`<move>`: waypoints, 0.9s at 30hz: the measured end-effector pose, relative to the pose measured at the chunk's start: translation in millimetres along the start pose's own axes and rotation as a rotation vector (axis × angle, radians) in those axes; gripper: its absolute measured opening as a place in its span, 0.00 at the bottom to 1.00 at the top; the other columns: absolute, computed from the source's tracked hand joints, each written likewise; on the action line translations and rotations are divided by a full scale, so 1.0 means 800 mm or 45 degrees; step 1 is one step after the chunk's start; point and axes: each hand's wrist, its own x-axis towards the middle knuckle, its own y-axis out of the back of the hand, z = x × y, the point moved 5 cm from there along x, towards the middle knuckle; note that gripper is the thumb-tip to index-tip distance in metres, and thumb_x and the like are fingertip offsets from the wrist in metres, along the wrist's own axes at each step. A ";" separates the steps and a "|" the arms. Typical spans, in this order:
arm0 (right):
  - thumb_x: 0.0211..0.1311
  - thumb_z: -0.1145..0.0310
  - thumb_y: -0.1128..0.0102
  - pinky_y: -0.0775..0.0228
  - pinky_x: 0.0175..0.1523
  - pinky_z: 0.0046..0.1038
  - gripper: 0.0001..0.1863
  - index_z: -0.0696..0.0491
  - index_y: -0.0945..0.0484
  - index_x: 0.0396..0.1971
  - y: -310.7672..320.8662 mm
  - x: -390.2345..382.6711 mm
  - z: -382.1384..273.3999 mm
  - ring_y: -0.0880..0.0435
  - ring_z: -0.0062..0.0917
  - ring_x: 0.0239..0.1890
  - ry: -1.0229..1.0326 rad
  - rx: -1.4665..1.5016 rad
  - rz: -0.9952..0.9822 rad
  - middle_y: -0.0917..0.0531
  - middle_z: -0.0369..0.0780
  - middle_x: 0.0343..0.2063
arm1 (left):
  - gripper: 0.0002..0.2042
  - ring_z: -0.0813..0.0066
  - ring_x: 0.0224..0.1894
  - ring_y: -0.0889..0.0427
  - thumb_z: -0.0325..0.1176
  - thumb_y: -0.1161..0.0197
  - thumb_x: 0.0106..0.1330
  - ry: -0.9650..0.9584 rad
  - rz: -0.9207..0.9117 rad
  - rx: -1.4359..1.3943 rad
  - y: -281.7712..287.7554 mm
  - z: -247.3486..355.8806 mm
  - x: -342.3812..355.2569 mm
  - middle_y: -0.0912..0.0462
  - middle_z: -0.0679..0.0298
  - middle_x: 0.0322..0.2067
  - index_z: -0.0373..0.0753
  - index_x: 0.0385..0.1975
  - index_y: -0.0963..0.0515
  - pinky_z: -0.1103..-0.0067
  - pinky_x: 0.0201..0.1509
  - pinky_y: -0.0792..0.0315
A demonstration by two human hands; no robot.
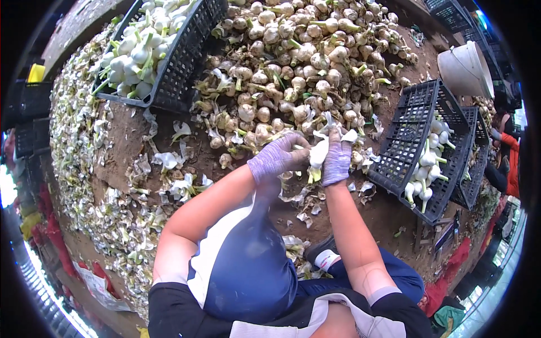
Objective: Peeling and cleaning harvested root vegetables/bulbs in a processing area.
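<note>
A white garlic bulb [319, 152] is held between my two gloved hands, its greenish stem end pointing down toward me. My right hand [338, 156], in a purple and grey glove, is closed round the bulb's right side with the thumb up. Loose white skin sticks out above it. On the bulb's left side, my left hand [280, 156], gloved alike, has its fingers bent in a pinch against it. A pale bit shows between thumb and finger. Just beyond lies a big heap of unpeeled garlic [304, 67] with brownish, soiled skins.
At the far left stands a black crate [179, 62] filled with white garlic. Tilted black crates [403, 132] on the right hold cleaned bulbs [431, 163]. A white bucket [463, 70] is behind them. Peeled skins [107, 208] litter the ground on the left. A person in orange [511, 163] is far right.
</note>
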 end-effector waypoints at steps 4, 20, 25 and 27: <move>0.65 0.66 0.51 0.25 0.35 0.24 0.12 0.55 0.29 0.44 -0.033 -0.017 -0.017 0.21 0.23 0.30 -0.347 0.451 -0.080 0.22 0.38 0.31 | 0.07 0.77 0.35 0.23 0.29 0.39 0.60 -0.134 0.313 0.005 0.036 0.028 -0.025 0.23 0.66 0.32 0.39 0.37 0.25 0.80 0.37 0.26; 0.47 0.62 0.34 0.36 0.57 0.33 0.30 0.54 0.30 0.53 0.054 0.013 0.003 0.27 0.38 0.51 0.105 -1.436 -0.505 0.25 0.49 0.47 | 0.18 0.68 0.44 0.23 0.20 0.41 0.56 -0.645 1.999 1.342 0.365 0.208 -0.262 0.22 0.57 0.40 0.40 0.47 0.26 0.78 0.44 0.26; 0.48 0.67 0.36 0.33 0.52 0.31 0.24 0.54 0.27 0.48 0.043 0.040 0.002 0.25 0.32 0.45 0.508 -1.328 -0.376 0.25 0.45 0.42 | 0.21 0.60 0.55 0.30 0.21 0.39 0.51 -1.422 1.572 1.903 0.193 0.209 -0.153 0.25 0.59 0.47 0.43 0.48 0.26 0.69 0.58 0.34; 0.48 0.69 0.37 0.32 0.49 0.27 0.23 0.55 0.27 0.47 0.023 0.032 -0.005 0.26 0.27 0.40 0.371 -1.191 -0.449 0.25 0.42 0.38 | 0.23 0.57 0.55 0.30 0.22 0.41 0.51 -1.221 1.226 1.901 0.175 0.206 -0.083 0.25 0.56 0.49 0.44 0.51 0.28 0.69 0.59 0.35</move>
